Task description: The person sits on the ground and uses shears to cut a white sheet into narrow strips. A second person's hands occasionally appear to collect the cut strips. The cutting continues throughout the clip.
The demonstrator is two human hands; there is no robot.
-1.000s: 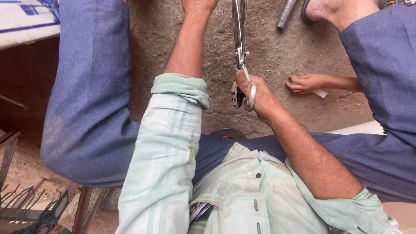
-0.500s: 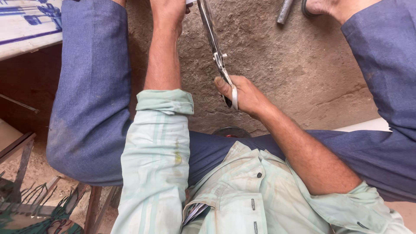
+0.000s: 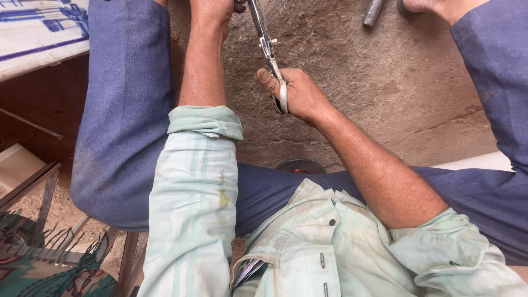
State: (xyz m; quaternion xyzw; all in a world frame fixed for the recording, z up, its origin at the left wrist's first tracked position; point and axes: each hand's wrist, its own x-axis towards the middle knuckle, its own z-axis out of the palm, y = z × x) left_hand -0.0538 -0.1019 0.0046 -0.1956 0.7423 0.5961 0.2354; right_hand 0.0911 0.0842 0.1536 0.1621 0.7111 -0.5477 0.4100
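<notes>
My right hand [image 3: 300, 94] is closed around the loop handle of a pair of long metal shears [image 3: 267, 44]. The shears point up and away from me and lean slightly left over the bare earth floor. At the top edge my left hand [image 3: 212, 12] reaches beside the blades. Its fingers are cut off by the frame, so what they hold is hidden. Both forearms come out of rolled pale green sleeves. My knees in blue trousers spread to either side.
A white board with blue lines [image 3: 38, 33] lies at the top left. A metal rod [image 3: 374, 11] and a bare foot [image 3: 434, 5] sit at the top edge. A wooden frame [image 3: 33, 184] and green patterned cloth [image 3: 44, 275] are lower left. A dark round object [image 3: 300, 165] lies between my legs.
The shears tilted from upright to leaning left, and my right hand moved left with them. Another person's hand seen at the right one second ago is out of view.
</notes>
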